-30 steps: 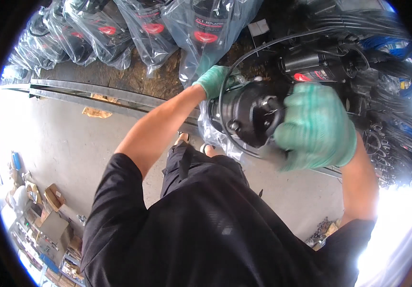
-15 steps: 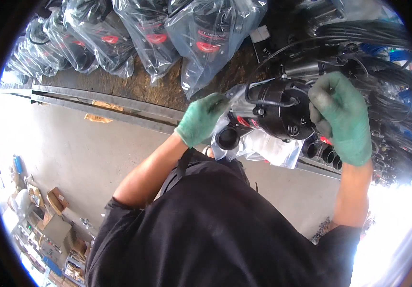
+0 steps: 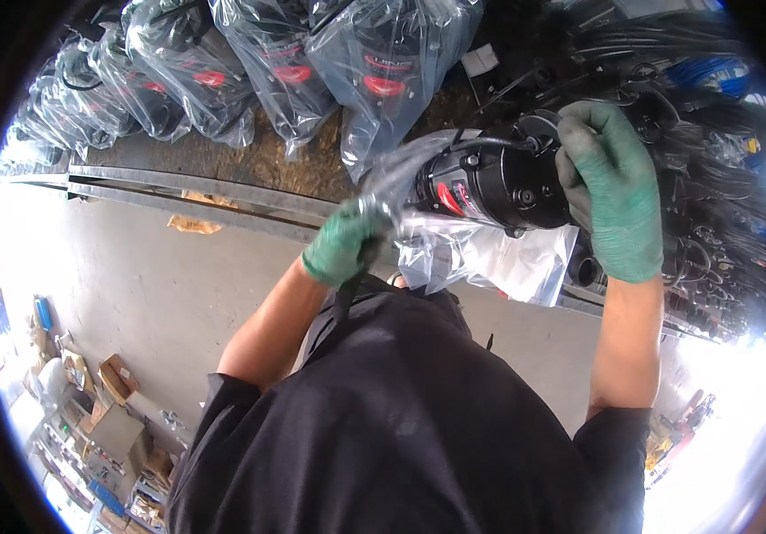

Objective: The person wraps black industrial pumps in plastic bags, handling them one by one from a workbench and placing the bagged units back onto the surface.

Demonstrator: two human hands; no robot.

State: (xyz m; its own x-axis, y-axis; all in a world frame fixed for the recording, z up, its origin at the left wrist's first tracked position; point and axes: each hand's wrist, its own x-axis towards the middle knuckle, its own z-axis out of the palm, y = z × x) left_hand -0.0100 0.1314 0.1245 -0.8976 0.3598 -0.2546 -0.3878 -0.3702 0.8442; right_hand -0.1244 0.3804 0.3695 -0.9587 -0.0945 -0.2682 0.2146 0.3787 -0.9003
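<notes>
A black cylindrical motor pump point(image 3: 525, 187) with a red mark on its side lies tilted over the bench edge in front of me. Its left end is inside a clear plastic bag point(image 3: 383, 182). My left hand point(image 3: 345, 242), in a green glove, is closed on the gathered plastic left of the pump and blurred by motion. At the pump's right end my gloved right hand point(image 3: 612, 191) has its fingers curled against the housing; its exact grip is hidden. A black cable point(image 3: 499, 142) runs along the pump's top.
Several bagged pumps point(image 3: 387, 80) stand in a row along the far left of the worn bench point(image 3: 298, 173). Coiled black cables point(image 3: 668, 40) and more pumps crowd the right. A clear bag with white sheets point(image 3: 521, 262) hangs below the pump. Cartons point(image 3: 116, 378) lie at lower left.
The pump has moved up and left with my right hand and rolled, so its round black outlet no longer shows. My left hand has shifted left and down, drawing the plastic with it.
</notes>
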